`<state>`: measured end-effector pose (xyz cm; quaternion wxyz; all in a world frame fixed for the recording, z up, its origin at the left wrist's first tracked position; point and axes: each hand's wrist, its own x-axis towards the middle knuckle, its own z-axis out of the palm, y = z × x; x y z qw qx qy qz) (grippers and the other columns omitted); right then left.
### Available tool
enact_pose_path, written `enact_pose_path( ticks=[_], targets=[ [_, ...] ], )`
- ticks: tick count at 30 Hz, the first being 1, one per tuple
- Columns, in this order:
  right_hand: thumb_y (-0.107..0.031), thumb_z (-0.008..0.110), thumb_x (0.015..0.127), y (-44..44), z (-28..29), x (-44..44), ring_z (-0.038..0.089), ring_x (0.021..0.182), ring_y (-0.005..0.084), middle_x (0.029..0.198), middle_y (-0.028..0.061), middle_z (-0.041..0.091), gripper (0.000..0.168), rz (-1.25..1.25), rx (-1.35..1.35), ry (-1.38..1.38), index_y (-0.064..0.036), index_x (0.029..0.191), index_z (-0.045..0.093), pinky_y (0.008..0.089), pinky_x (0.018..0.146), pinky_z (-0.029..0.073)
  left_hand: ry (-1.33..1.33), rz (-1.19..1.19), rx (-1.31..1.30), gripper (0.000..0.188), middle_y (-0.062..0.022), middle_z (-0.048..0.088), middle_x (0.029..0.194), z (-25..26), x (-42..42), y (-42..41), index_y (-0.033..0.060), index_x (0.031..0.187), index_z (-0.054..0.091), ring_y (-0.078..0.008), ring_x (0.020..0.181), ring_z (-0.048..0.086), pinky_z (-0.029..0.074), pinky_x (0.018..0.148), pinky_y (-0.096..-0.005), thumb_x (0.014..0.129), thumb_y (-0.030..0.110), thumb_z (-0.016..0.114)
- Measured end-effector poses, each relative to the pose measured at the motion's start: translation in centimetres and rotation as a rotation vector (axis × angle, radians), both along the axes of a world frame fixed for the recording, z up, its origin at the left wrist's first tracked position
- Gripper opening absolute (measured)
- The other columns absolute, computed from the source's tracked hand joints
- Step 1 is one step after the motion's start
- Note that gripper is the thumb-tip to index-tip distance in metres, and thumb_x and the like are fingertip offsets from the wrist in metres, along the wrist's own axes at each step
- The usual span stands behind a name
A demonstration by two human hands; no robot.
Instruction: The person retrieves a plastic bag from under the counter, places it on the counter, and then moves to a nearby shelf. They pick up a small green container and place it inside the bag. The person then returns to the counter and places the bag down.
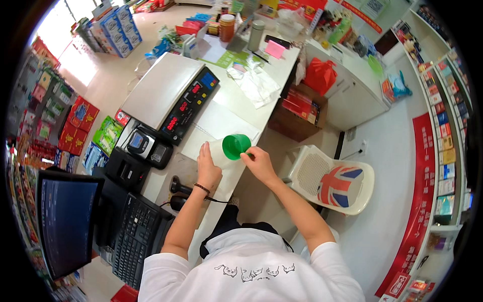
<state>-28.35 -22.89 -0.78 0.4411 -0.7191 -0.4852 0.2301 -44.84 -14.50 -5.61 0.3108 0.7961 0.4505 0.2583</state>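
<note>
A green plastic cup [236,147] is tilted so that I look into its mouth, at the near edge of the white counter [226,113]. My right hand [259,163] pinches it at the side, where its handle seems to be. Whether the cup touches the counter I cannot tell. Left of the cup, apart from it, my left hand [208,168] holds nothing, its fingers stretched out over the counter. A dark beaded bracelet [202,187] circles the left wrist. Just below that hand lies a black barcode scanner [180,186] with its cable.
A weighing scale [166,90] with red digits stands at the left, beside a payment device [145,143] and a black printer [126,170]. Nearer are a keyboard [136,234] and a monitor [68,222]. A white plastic chair [332,181] stands at the right, beyond it cigarette shelves [445,139].
</note>
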Motion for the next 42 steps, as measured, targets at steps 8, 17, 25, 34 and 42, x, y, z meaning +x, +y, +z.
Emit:
enact_pose_path(
  ticks=[8,17,25,34,42],
  targets=[
    [-0.021,0.053,0.086,-18.3,-2.8,7.4,0.046,0.061,0.0044,0.070,-0.0025,0.054,0.019,-0.415,0.049,0.715,-0.004,0.077,0.053,0.0196,0.056,0.038,-0.041,-0.141,-0.136,0.075,-0.0258,0.029,0.132,-2.6,1.1,1.4,-0.0070,0.130,0.024,-0.0359,0.126,0.024,0.017,0.106,-0.0378,0.057,-0.009,0.043],
    [-0.018,0.051,0.083,-54.7,-18.3,1.9,0.051,0.060,0.0241,0.065,0.0134,0.053,0.020,-1.517,-0.288,0.264,0.000,0.076,0.051,0.0348,0.058,0.042,-0.072,-0.065,-0.396,0.071,-0.0153,0.030,0.136,-5.9,-2.6,6.4,-0.0021,0.134,0.020,-0.0218,0.121,0.033,0.027,0.097,-0.0250,0.065,-0.009,0.036],
    [-0.019,0.051,0.081,-72.7,-26.2,1.0,0.054,0.073,0.0379,0.073,0.0199,0.056,0.018,-1.488,-0.883,-0.212,-0.003,0.076,0.056,0.0462,0.063,0.042,0.199,-0.034,-0.129,0.068,-0.0152,0.032,0.135,-4.7,-0.7,8.2,-0.0048,0.131,0.027,-0.0207,0.120,0.033,0.025,0.098,-0.0257,0.063,-0.008,0.033],
    [-0.012,0.052,0.075,-75.5,-39.3,9.2,0.059,0.066,0.0345,0.072,0.0196,0.060,0.015,-1.397,-1.267,-0.346,-0.002,0.068,0.061,0.0411,0.062,0.049,0.824,-0.149,0.298,0.065,-0.0227,0.037,0.130,-3.0,-4.6,11.6,-0.0075,0.127,0.032,-0.0283,0.122,0.035,0.025,0.102,-0.0316,0.062,-0.004,0.034],
    [-0.022,0.054,0.075,-74.9,-41.4,8.7,0.059,0.068,0.0328,0.069,0.0200,0.059,0.022,-1.425,-0.876,0.032,-0.002,0.071,0.062,0.0402,0.062,0.046,0.880,-0.070,0.188,0.063,-0.0256,0.037,0.129,-4.4,-5.9,14.0,-0.0094,0.128,0.029,-0.0305,0.122,0.035,0.025,0.101,-0.0321,0.066,0.000,0.037]
  ],
)
